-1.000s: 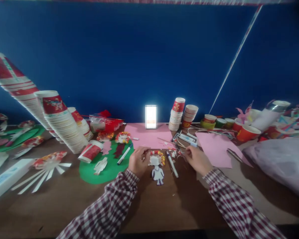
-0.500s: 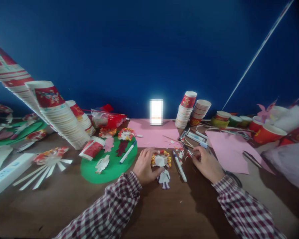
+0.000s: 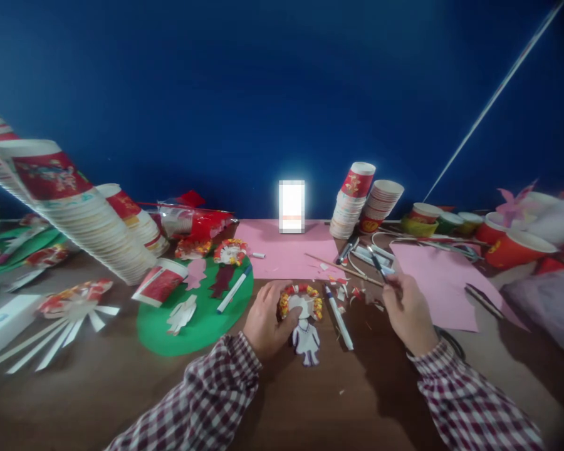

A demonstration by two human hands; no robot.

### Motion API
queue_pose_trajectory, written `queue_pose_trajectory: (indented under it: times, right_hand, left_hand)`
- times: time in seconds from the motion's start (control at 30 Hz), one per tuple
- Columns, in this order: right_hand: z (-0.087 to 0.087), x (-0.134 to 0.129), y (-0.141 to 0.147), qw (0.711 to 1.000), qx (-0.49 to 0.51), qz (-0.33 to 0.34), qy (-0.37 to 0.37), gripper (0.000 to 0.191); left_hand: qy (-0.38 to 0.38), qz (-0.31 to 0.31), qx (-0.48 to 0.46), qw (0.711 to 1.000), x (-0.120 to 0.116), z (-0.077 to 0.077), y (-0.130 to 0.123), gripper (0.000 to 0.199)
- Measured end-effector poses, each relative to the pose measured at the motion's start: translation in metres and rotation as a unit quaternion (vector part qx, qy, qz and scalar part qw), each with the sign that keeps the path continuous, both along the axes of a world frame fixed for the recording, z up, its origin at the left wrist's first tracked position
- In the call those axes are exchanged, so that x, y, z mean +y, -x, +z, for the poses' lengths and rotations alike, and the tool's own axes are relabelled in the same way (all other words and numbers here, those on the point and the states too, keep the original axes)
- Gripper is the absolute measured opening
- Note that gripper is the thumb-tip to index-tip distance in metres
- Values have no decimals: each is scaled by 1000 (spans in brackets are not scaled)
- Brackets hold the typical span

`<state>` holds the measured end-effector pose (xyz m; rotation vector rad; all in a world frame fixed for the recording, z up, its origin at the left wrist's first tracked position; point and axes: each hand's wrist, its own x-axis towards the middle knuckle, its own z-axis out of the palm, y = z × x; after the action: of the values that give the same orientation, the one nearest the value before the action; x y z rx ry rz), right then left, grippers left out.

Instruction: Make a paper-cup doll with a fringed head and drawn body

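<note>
A paper figure (image 3: 306, 343) with a purple outline lies on the brown table, its top meeting a cut cup piece (image 3: 301, 303) with a red and yellow frilled rim. My left hand (image 3: 269, 322) is on that piece, thumb pressed over its white middle and fingers at its left side. In my right hand (image 3: 407, 310) is a dark, slim pen-like tool (image 3: 377, 262), pinched near one end and pointing up and left. A white marker (image 3: 339, 318) with a dark cap lies between the hands.
Leaning cup stacks stand at left (image 3: 94, 219) and behind (image 3: 355, 200). A green sheet (image 3: 169, 335) holds cut figures and a marker. Pink sheets (image 3: 282, 250) lie behind and at right. Scraps, thin sticks and red cups (image 3: 517, 249) are at right.
My right hand has lifted the slim tool and moved right with it. My left thumb has moved onto the cup piece's middle, uncovering more of the figure. The view has shifted slightly.
</note>
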<state>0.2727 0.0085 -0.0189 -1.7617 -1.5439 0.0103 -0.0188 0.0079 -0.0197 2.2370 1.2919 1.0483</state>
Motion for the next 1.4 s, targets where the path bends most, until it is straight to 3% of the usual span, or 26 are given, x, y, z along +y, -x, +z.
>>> queue_pose_trajectory:
  times: [0.17,0.6,0.73,0.9,1.03,1.13,1.4]
  right_hand:
    - [-1,3,-5,999,30,-29,-34,25]
    - [-15,8,0,999,0,20,-36,35]
    - [-5,3,6,998,23,37,-44,44]
    - [0,-1,11,996,19,81,-29,31]
    - [-1,-1,14,997,27,68,-34,29]
    - [-1,-3,16,994,79,68,-15,38]
    - [-3,-6,23,965,199,168,-7,85]
  left_hand:
    - [-46,-16,-22,999,-2,4,-2,30]
    - [-28,33,-47,998,3,1,0,24]
    - [-31,16,-34,999,3,3,-1,34]
    - [-40,-35,-13,999,3,5,-2,47]
    - [-34,-66,3,997,4,2,-3,54]
    - [-21,-78,7,997,5,1,-2,61]
    - [1,-92,-2,996,6,3,-2,69]
